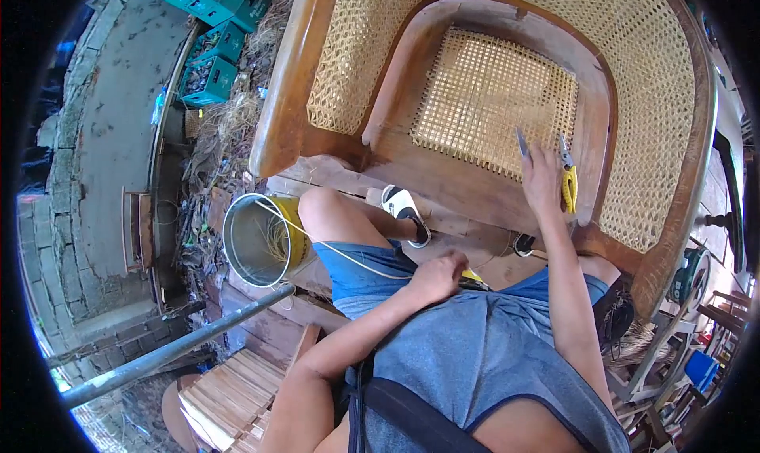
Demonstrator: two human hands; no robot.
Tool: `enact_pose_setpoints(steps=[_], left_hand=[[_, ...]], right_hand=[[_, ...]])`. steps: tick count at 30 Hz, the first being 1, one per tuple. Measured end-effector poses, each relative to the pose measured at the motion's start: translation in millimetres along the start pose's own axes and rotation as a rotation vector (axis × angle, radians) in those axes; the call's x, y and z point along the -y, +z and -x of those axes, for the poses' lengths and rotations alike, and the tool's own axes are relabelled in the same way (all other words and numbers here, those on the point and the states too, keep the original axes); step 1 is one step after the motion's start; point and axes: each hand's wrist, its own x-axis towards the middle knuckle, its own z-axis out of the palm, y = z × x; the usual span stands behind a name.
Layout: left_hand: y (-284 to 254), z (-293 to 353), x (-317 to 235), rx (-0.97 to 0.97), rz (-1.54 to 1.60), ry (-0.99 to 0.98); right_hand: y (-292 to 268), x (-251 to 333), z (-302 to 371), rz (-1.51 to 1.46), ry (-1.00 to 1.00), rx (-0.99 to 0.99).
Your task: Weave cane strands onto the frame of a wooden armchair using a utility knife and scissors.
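In front of me stands a wooden armchair (487, 172) with woven cane on its seat (495, 89), back and sides. My right hand (541, 180) reaches over the front right of the seat, fingers closed over a knife with a pointed metal blade (522, 142); its handle is hidden under the hand. Just right of that hand, yellow-handled snips (569, 188) lie with their metal jaws pointing away. My left hand (438, 279) is curled over my lap, closed on a thin cane strand (356, 269) that runs back to the bucket. Something small and yellow (473, 275) shows beside it.
A yellow bucket (294, 243) with coiled cane strands stands left of my knee. A metal pipe (182, 346) crosses the lower left, above stacked wooden slats (229, 397). Green crates (207, 81) and debris are at far left. Wooden furniture parts and a blue object (701, 370) are at right.
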Motion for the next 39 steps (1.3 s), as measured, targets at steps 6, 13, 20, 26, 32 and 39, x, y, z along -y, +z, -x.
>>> enact_pose_setpoints(steps=[6, 13, 20, 26, 32, 39], left_hand=[[-64.9, -10.8, 0.1, -0.399, -0.085, 0.145], [-103.6, 27.6, -38.5, -0.454, -0.029, 0.110], [-100.9, 22.0, -70.3, -0.341, -0.009, 0.193], [-102.7, 18.9, -52.2, -0.283, 0.093, 0.103], [-128.7, -21.3, -24.9, -0.301, -0.028, 0.214], [-180.5, -96.5, 16.6, -0.671, -0.366, -0.032]], right_hand=[[-1.2, -14.8, 2.7, -0.028, 0.185, 0.089], [-45.0, 76.0, 36.8, -0.503, 0.141, 0.337], [-67.8, 127.8, 84.6, -0.808, 0.115, 0.515], [-57.9, 124.9, 80.6, -0.737, 0.073, 0.586], [-34.1, 137.8, 43.4, -0.581, 0.111, 0.480], [1.0, 149.3, -62.4, 0.098, -0.133, 0.752]])
